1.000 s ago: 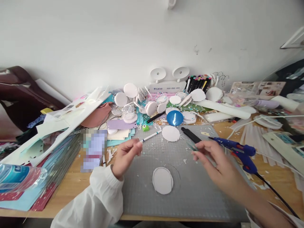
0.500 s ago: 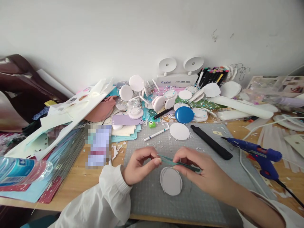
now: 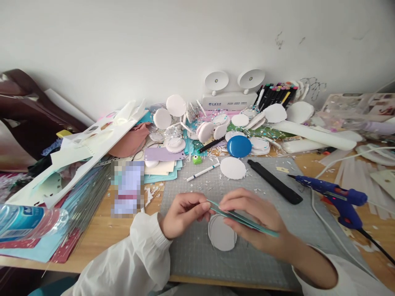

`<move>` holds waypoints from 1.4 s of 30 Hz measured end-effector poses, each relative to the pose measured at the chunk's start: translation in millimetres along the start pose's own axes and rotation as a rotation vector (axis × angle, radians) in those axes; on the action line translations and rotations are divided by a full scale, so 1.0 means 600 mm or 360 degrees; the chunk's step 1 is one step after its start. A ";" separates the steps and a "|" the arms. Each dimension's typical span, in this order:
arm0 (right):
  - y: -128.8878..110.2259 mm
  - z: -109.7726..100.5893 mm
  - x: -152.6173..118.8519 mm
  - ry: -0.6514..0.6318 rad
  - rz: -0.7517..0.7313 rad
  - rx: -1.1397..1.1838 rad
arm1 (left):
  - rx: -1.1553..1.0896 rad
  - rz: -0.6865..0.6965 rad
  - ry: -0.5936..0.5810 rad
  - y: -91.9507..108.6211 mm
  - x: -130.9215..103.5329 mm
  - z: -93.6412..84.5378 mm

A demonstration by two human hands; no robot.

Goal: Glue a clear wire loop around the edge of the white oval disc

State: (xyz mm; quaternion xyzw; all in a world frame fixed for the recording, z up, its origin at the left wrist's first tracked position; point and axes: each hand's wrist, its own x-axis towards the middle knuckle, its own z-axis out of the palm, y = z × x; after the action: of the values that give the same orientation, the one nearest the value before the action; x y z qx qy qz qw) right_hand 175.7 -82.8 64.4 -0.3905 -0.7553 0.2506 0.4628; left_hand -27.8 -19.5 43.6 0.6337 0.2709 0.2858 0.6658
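Observation:
A thin teal piece (image 3: 262,229), seen nearly edge-on like a sheet of paper or card, spans both my hands above the mat. My left hand (image 3: 188,213) pinches its left end between thumb and fingertips. My right hand (image 3: 254,220) grips it farther along, thumb below and fingers above, and its far end sticks out across the palm. Whether it is folded is hard to see. Under my hands a round white disc (image 3: 222,236) with thin curved lines near its edge lies on the grey cutting mat (image 3: 197,261).
Beyond my hands lie another white disc (image 3: 233,167), a white pen (image 3: 203,172) and a black cutter-like tool (image 3: 274,181). A blue glue gun (image 3: 330,191) with cords lies right. Left are a plastic bottle (image 3: 31,222) and coloured sheets. White discs crowd the back, around a blue oval (image 3: 239,146).
My right hand has turned and its fingers have shifted along the teal piece, so its right end shows longer. My left hand keeps its pinch, almost in place.

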 end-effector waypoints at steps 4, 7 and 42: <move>0.003 0.006 -0.007 -0.0060 -0.0212 -0.0237 | 0.0219 0.0134 0.0012 -0.002 0.000 0.000; -0.003 0.001 -0.015 -0.0144 -0.0442 -0.0544 | 0.0454 0.0259 0.0041 -0.005 0.000 0.004; -0.007 0.001 -0.077 0.0144 0.0411 0.0225 | -0.0325 -0.0121 -0.0424 0.005 -0.008 -0.029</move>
State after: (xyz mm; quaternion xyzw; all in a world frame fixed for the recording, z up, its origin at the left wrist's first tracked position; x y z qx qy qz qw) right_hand 185.8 -123.1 44.3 -0.4618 -0.6576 0.3428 0.4866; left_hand -43.8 -10.9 45.5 0.5843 0.1734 0.2000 0.7672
